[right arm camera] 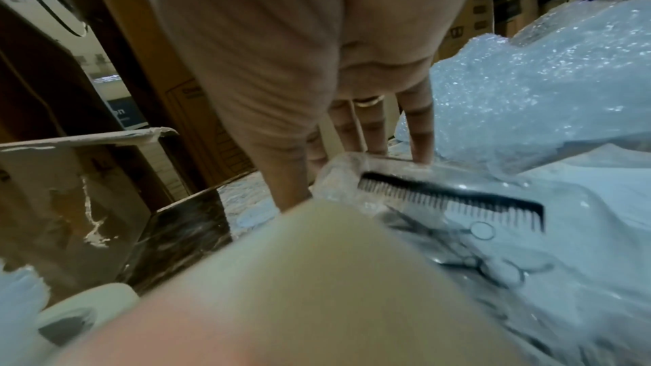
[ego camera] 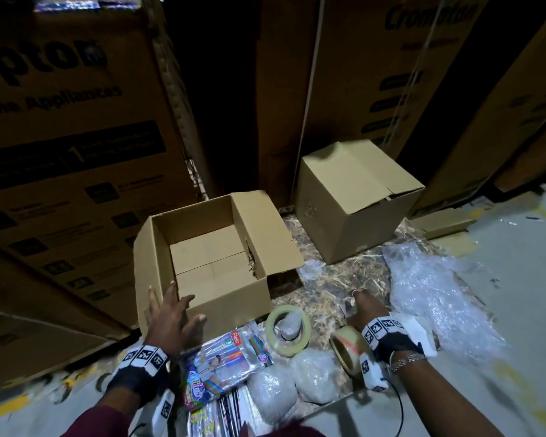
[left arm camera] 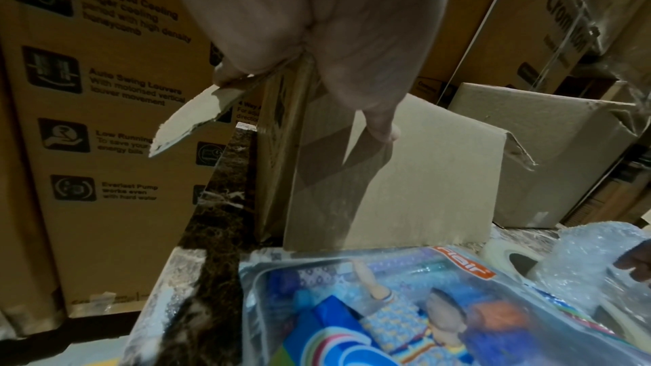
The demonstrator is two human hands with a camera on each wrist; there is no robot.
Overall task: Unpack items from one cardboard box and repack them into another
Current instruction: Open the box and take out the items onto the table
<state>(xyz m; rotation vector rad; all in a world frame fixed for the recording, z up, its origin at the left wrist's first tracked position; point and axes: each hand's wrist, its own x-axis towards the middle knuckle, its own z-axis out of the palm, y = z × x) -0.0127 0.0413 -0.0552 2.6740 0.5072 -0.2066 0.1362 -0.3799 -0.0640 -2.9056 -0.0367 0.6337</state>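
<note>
Centrally, an open cardboard box sits empty, the left hand spread open over its near corner. Right of it, loose bubble wrap could snag and drag along. The right hand brackets a clear packet of comb and scissors; whether it has closed, I cannot tell. The slick packet may slip. A tape roll lies between it and the box.

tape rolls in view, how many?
2. One tape roll lies just in front of the open box; the other stands on edge by the right hand. Bubble wrap may hide more.
</note>
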